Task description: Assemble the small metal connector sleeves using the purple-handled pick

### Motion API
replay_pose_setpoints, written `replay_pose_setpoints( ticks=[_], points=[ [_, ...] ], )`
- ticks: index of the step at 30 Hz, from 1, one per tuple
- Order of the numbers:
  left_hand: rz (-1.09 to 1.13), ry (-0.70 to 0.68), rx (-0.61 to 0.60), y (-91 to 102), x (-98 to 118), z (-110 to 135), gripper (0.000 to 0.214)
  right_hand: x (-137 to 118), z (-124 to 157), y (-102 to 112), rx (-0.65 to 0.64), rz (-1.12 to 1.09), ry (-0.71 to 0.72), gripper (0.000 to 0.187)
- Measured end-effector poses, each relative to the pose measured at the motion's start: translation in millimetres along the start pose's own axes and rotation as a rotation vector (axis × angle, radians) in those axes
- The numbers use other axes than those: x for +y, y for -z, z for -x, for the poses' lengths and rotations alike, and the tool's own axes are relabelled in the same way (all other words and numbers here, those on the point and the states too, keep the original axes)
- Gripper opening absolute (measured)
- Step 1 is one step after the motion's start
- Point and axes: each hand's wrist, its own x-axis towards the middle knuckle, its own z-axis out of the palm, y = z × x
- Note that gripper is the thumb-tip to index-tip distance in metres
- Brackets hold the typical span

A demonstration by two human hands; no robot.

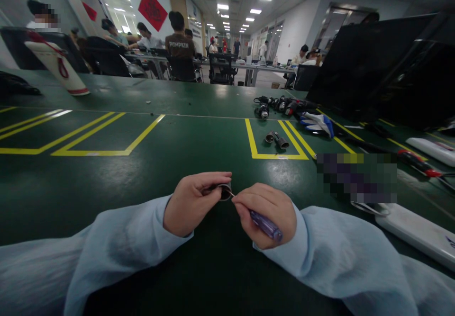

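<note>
Between the fingers and thumb of my left hand [194, 202] is a small round metal socket [225, 192], its hollow end turned toward my right side. My right hand [266, 212] is closed around a screwdriver with a clear purple handle [266, 224]. The thin shaft of the screwdriver reaches to the rim of the socket; whether its tip touches the inside I cannot tell. Both hands are just above the green table [149, 178]. Two similar metal sockets [276, 140] lie inside a yellow taped box beyond my right hand.
Dark cylindrical parts with cables [263, 111] lie at the back right, beside a blue and white glove [316, 123]. A soldering iron with a red and black handle [419, 163] and a white power strip [419, 235] are on the right. A white cup [60, 67] stands back left. People sit at farther tables.
</note>
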Motion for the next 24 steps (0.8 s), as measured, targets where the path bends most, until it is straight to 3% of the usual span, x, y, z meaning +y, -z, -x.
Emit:
replay_pose_setpoints(
  ticks=[5,24],
  points=[
    [0.040,0.035,0.007,0.1,4.2,-0.4,0.024,-0.9,3.7,0.9,-0.071,0.012,-0.015,0.015],
    [0.088,0.093,0.036,-1.4,6.1,-1.2,0.022,0.5,2.9,4.3,-0.072,-0.012,-0.035,0.016]
  ],
)
